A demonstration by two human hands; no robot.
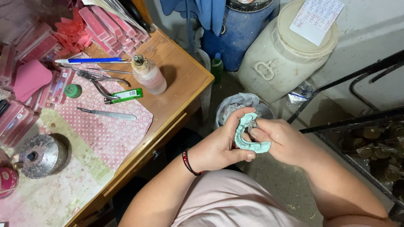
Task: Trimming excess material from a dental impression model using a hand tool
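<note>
The pale green, horseshoe-shaped dental cast [248, 136] sits just right of the frame's centre, held off the side of the table and directly over a small lined waste bin [229, 107], a placing that looks meant to let any crumbs fall into the bin rather than on the work surface. The left hand [219, 145], with a dark red and black bracelet [189, 163] at the wrist, is clenched around the cast's outer curve, thumb under its base and fingers over the top, so the arch faces the right hand [282, 141]. That hand pinches the inner side of the arch with its fingertips, apparently working at something small there; what exactly is too small to tell. Left of the hands, the wooden table [181, 80] carries a pink dotted cloth [105, 134] with a thin metal blade [107, 113], a green lighter [124, 96], metal pliers [103, 82] and a glass spirit burner bottle [148, 75], all laid within easy reach. Farther up the frame stand a white plastic barrel [282, 54] and a blue drum [240, 29] against the wall.
</note>
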